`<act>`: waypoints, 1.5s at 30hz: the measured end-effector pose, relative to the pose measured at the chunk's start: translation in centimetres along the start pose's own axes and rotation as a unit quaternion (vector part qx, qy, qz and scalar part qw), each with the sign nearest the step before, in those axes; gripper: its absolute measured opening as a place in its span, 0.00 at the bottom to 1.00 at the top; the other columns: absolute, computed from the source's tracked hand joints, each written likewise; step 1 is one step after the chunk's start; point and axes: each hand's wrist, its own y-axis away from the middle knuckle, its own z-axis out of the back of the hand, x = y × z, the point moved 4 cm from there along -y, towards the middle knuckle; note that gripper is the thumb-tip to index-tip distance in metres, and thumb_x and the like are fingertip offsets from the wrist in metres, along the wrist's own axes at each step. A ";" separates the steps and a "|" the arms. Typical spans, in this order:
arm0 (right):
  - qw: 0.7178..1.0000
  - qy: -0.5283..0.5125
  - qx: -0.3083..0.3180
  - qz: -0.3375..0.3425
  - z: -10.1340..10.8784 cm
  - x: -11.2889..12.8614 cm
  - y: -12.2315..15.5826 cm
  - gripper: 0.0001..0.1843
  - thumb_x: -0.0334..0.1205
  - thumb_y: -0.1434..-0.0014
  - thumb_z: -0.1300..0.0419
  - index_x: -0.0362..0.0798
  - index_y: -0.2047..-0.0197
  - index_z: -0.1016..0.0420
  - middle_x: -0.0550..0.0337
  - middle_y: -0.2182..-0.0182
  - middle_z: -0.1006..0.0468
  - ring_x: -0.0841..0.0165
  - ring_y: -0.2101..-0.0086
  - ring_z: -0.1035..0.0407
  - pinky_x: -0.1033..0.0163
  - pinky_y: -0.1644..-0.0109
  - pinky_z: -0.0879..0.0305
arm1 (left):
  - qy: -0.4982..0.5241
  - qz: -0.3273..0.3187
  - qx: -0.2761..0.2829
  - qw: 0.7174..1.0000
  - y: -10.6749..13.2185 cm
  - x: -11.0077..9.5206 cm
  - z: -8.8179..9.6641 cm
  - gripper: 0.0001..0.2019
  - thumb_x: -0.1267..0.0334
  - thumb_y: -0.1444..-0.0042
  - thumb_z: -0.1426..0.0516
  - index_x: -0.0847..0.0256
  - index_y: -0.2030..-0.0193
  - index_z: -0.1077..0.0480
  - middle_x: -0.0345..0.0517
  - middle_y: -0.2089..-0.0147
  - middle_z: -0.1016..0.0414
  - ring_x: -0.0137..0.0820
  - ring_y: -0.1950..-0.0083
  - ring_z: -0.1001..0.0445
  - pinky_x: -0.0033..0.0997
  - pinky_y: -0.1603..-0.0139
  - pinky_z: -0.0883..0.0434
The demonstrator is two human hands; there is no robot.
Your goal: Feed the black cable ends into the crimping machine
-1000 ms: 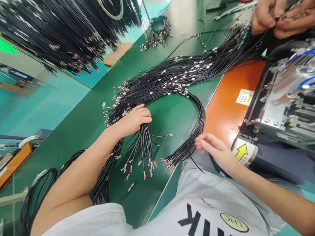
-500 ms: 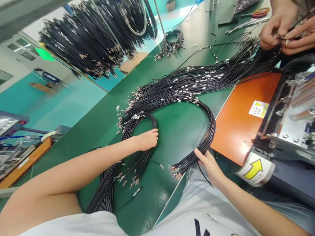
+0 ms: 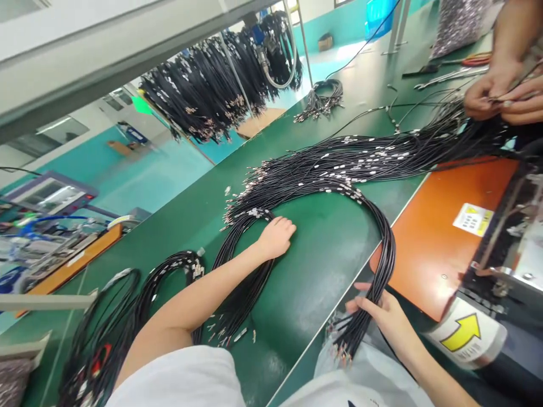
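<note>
My left hand [image 3: 278,237] is closed over the bend of a looped bundle of black cables [image 3: 257,297], whose loose ends lie toward me on the green table. At the table's near edge, my right hand [image 3: 377,308] grips a second black cable bundle [image 3: 386,237], thumb across it and fingertips showing on the far side. That bundle curves back in an arc to the large pile of black cables [image 3: 297,169] with white labels. Its stripped, copper-coloured ends [image 3: 343,351] hang downward near my lap.
A co-worker's hands [image 3: 504,102] handle small parts at the upper right. Beside my right arm stand a machine with an orange plate [image 3: 449,226] and an arrow-marked cylinder [image 3: 464,333]. More cable bundles [image 3: 169,271] lie at left; others hang from a rack [image 3: 212,85]. A small coil [image 3: 320,100] lies farther back.
My left hand has moved up toward the bend of its bundle. My right hand has shifted its bundle past the table edge, and the ends now point more downward. The view has turned.
</note>
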 end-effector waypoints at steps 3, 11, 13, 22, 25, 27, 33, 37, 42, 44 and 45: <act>0.999 -0.034 -0.023 0.020 0.4 1.5 2.1 0.20 0.51 0.40 0.36 0.49 0.52 0.37 0.63 0.75 0.23 0.60 0.63 0.23 0.55 0.53 0.33 | -0.028 0.066 -0.018 0.997 -1.1 2.0 -0.9 0.10 0.69 0.45 0.46 0.64 0.57 0.28 0.60 0.56 0.26 0.49 0.48 0.29 0.51 0.45 0.35; 0.985 -0.136 -0.059 0.091 3.8 8.2 3.5 0.16 0.50 0.37 0.37 0.52 0.51 0.32 0.72 0.80 0.43 0.76 0.81 0.48 0.63 0.72 0.38 | -0.058 0.256 -0.074 0.962 -9.5 5.7 1.8 0.30 0.60 0.43 0.43 0.67 0.35 0.46 0.70 0.36 0.41 0.55 0.35 0.40 0.57 0.38 0.42; 0.986 -0.130 -0.057 0.093 4.7 9.2 3.8 0.19 0.50 0.37 0.37 0.53 0.47 0.32 0.71 0.79 0.44 0.75 0.80 0.48 0.64 0.72 0.38 | -0.057 0.327 -0.057 0.942 -9.3 7.7 2.0 0.36 0.60 0.47 0.40 0.70 0.35 0.47 0.76 0.35 0.43 0.60 0.36 0.39 0.64 0.40 0.42; 0.993 -0.081 -0.057 0.063 5.2 7.2 3.0 0.20 0.52 0.40 0.36 0.55 0.48 0.30 0.70 0.77 0.45 0.74 0.78 0.48 0.63 0.71 0.36 | 0.001 0.465 0.100 0.880 1.6 17.8 -1.4 0.39 0.48 0.62 0.31 0.60 0.43 0.34 0.67 0.42 0.30 0.57 0.42 0.29 0.53 0.48 0.29; 0.995 -0.064 -0.056 0.057 5.6 6.9 2.4 0.21 0.53 0.40 0.36 0.55 0.47 0.29 0.70 0.78 0.47 0.74 0.79 0.49 0.62 0.71 0.36 | 0.000 0.460 0.096 0.883 2.1 18.0 -2.1 0.38 0.46 0.58 0.32 0.62 0.42 0.33 0.65 0.43 0.29 0.54 0.43 0.28 0.51 0.47 0.29; 0.995 -0.051 -0.060 0.057 5.7 7.0 2.4 0.23 0.53 0.40 0.36 0.55 0.44 0.30 0.70 0.78 0.47 0.74 0.78 0.49 0.63 0.72 0.36 | -0.011 0.438 0.067 0.897 0.8 17.4 -2.3 0.35 0.46 0.49 0.36 0.63 0.39 0.36 0.62 0.40 0.32 0.50 0.40 0.30 0.52 0.44 0.30; 0.996 -0.041 -0.058 0.047 5.5 7.1 2.9 0.25 0.54 0.40 0.37 0.56 0.42 0.32 0.69 0.77 0.46 0.74 0.78 0.50 0.64 0.73 0.38 | -0.047 0.355 -0.009 0.934 -4.6 16.8 -0.7 0.22 0.55 0.36 0.42 0.61 0.39 0.35 0.53 0.39 0.33 0.41 0.42 0.30 0.50 0.43 0.28; 0.999 -0.030 -0.032 0.022 6.4 6.0 2.6 0.26 0.54 0.39 0.37 0.56 0.41 0.35 0.70 0.78 0.45 0.74 0.79 0.49 0.65 0.74 0.40 | -0.067 0.331 -0.034 0.941 -7.0 17.7 1.6 0.20 0.57 0.36 0.42 0.62 0.40 0.34 0.53 0.39 0.32 0.40 0.43 0.29 0.50 0.44 0.27; 1.000 0.001 0.024 -0.007 6.5 5.7 0.9 0.26 0.56 0.36 0.41 0.53 0.43 0.41 0.75 0.80 0.48 0.76 0.83 0.52 0.65 0.75 0.40 | -0.063 0.330 -0.027 0.941 -8.9 18.1 3.9 0.19 0.56 0.36 0.43 0.62 0.41 0.34 0.52 0.43 0.30 0.38 0.47 0.27 0.46 0.47 0.25; 0.999 0.017 0.028 -0.007 5.9 6.4 0.2 0.24 0.56 0.36 0.43 0.52 0.45 0.42 0.76 0.80 0.49 0.77 0.83 0.54 0.67 0.76 0.41 | -0.059 0.325 -0.018 0.944 -9.8 17.8 5.0 0.19 0.56 0.35 0.43 0.62 0.42 0.33 0.52 0.44 0.29 0.36 0.48 0.26 0.44 0.49 0.25; 0.999 0.025 0.027 -0.004 5.5 6.9 -0.2 0.22 0.56 0.35 0.43 0.52 0.46 0.42 0.76 0.80 0.49 0.77 0.83 0.54 0.67 0.76 0.41 | -0.058 0.319 -0.014 0.946 -10.4 17.4 5.7 0.19 0.56 0.35 0.43 0.63 0.42 0.33 0.51 0.45 0.28 0.36 0.49 0.26 0.44 0.50 0.24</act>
